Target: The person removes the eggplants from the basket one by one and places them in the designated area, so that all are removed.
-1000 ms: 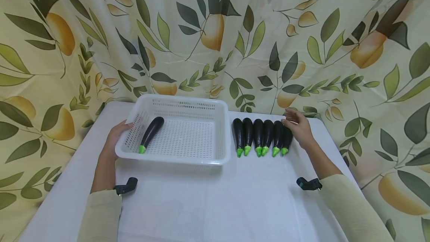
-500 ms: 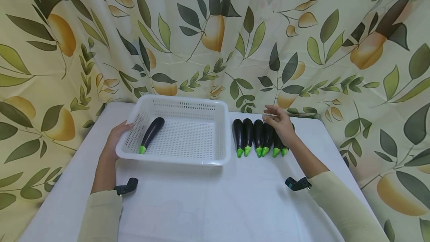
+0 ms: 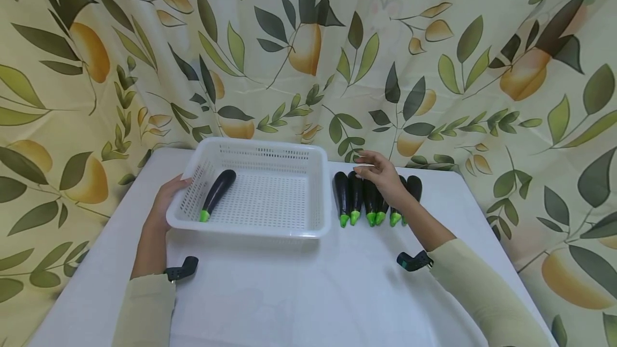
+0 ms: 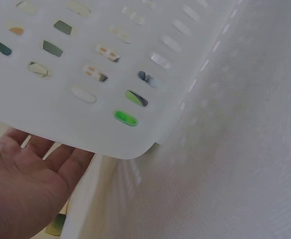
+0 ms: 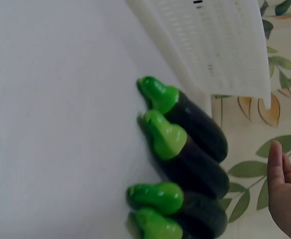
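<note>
A white plastic basket stands left of centre on the table, a single dark eggplant with a green stem end lying inside it. My left hand holds the basket by its left side; in the left wrist view, the fingers pass behind the rim. To the basket's right, several eggplants lie side by side, green ends toward me. Over the middle of that row hovers my right hand, fingers loosely bent and gripping nothing. It hides parts of the eggplants beneath.
A white cloth covers the table. Behind it hangs a curtain patterned with leaves and fruit, close to the table's far edge. Each wrist carries a small black camera.
My right hand has moved left, from the right end of the eggplant row to above its middle. The left hand and the basket stay where they were.
</note>
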`<action>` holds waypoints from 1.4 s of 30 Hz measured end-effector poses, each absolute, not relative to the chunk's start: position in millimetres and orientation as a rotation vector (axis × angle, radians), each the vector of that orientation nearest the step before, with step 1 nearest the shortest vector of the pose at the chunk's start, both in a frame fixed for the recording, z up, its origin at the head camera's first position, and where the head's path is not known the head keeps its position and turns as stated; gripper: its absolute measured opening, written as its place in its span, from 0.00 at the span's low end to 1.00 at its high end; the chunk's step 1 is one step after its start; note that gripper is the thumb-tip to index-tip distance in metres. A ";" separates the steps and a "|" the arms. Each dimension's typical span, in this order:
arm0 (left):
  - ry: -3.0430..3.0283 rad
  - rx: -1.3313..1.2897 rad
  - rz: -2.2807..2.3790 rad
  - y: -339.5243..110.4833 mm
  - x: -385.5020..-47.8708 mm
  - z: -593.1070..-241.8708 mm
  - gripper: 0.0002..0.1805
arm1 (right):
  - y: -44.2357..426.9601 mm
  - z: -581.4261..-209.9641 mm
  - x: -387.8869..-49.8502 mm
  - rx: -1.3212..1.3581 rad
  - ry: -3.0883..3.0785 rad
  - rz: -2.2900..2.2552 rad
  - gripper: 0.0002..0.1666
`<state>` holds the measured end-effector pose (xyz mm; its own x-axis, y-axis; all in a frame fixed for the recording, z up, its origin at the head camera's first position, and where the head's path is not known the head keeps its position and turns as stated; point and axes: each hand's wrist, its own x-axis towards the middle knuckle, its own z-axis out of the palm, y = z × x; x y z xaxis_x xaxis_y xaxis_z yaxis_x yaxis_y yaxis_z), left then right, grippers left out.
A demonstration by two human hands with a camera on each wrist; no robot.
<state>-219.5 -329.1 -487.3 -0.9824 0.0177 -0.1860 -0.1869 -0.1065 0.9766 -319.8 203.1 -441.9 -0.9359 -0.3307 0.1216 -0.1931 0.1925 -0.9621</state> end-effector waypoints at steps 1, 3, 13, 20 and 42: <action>2.001 -0.196 2.231 -329.3 -219.2 -487.3 0.35 | 198.8 -440.6 -319.6 -0.523 2.318 -1.871 0.31; 1.999 -0.196 2.232 -329.7 -219.1 -487.3 0.35 | 190.1 -438.6 -320.1 -0.534 2.290 -1.898 0.30; 1.975 -0.168 2.253 -327.9 -224.4 -486.2 0.35 | 148.8 -428.3 -320.5 -0.605 2.185 -1.970 0.30; 1.980 -0.227 2.237 -326.9 -225.8 -486.1 0.35 | 117.1 -427.5 -319.4 -0.644 2.122 -1.962 0.31; 2.023 -0.257 2.190 -331.0 -223.0 -488.5 0.35 | 40.1 -401.3 -331.6 -0.493 1.988 -1.743 0.30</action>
